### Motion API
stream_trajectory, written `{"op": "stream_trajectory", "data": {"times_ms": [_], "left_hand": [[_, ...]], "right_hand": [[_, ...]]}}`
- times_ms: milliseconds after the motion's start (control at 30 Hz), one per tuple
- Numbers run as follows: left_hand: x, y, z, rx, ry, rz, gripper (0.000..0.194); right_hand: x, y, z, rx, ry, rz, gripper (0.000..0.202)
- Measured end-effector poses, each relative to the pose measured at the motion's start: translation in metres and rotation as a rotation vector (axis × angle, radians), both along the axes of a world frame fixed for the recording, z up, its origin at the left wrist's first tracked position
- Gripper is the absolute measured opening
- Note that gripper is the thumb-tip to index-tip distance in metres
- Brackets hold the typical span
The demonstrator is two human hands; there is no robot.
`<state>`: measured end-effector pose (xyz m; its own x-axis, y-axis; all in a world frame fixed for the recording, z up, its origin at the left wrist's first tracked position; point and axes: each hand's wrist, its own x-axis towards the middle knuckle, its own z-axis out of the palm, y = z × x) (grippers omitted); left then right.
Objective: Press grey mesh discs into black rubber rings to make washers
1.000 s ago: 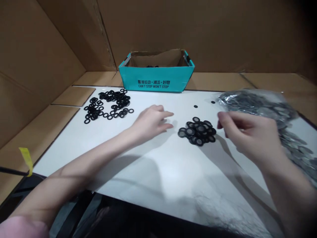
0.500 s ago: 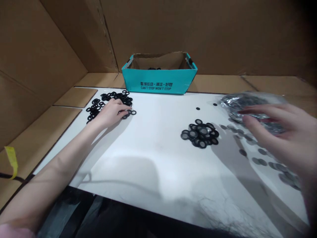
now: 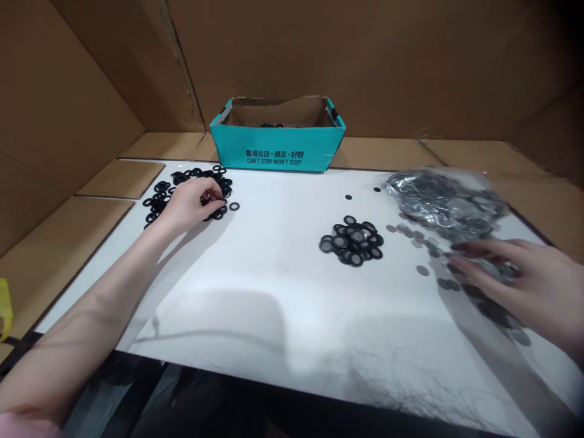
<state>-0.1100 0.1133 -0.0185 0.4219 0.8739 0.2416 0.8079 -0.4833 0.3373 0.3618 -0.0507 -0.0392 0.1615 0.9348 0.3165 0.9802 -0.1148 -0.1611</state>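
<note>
"Black rings [image 3: 180,177] first: where do we have them?"

"At the far left of the white tabletop [image 3: 274,243], in a loose spread, with our left hand [image 3: 189,201] down over the near side of it. One loose ring [image 3: 234,206] lies just right of the fingertips."

"How does that hand stand?"

"Fingers curled, thumb and forefinger close together. We cannot tell whether a ring is pinched there; the curl hides it."

"And the other?"

"Our right hand [image 3: 524,277] is well apart, over a scatter of grey discs [image 3: 422,271]. Its thumb and fingers are partly spread. The tips blur, but we make out nothing gripped."

"Which relation counts most for us?"

"Rings by the left, discs by the right, and a heap of grey-centred rings [image 3: 351,242] between. That heap lies nearer the right hand, forward and to its left. Every piece is round, so we have no long axis to line up."

"And farther out?"

"Beyond the discs, a clear plastic bag [image 3: 447,201] packed with grey pieces. Two small dark discs [image 3: 348,197] lie beyond the heap. Then we have a turquoise box [image 3: 277,149] at the back, against cardboard walls [image 3: 365,67]."
</note>
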Motion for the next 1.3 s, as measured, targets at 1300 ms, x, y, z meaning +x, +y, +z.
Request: {"op": "stream_trajectory", "data": {"times_ms": [1300], "left_hand": [[0.005,-0.016,0.004,-0.010,-0.108,-0.030,0.014]], "right_hand": [[-0.027,0.029,0.004,-0.142,0.274,-0.433,0.021]]}}
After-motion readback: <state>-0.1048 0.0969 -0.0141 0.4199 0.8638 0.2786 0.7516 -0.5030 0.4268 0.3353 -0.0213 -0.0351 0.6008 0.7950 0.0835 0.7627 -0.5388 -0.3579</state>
